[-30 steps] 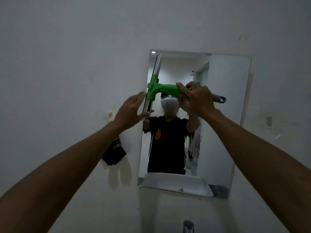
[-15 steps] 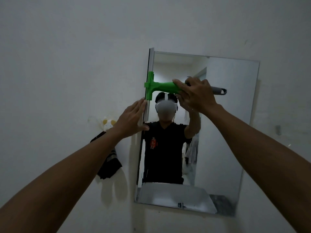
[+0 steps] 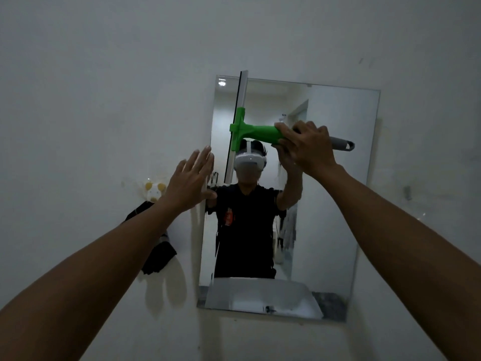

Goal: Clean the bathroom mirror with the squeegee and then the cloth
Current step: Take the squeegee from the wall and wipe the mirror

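— Against the upper left part of the mirror (image 3: 335,204), what does the squeegee (image 3: 250,130) look like?

— Bright green T-shaped head and handle, grey end with a hanging loop, long pale blade standing nearly upright, its top poking above the glass edge.

— And the hands?

— Right hand (image 3: 309,149) grips the handle. Left hand (image 3: 191,182) is spread flat, fingers straight, at the mirror's left edge. A dark cloth (image 3: 158,256) hangs on the wall beside it.
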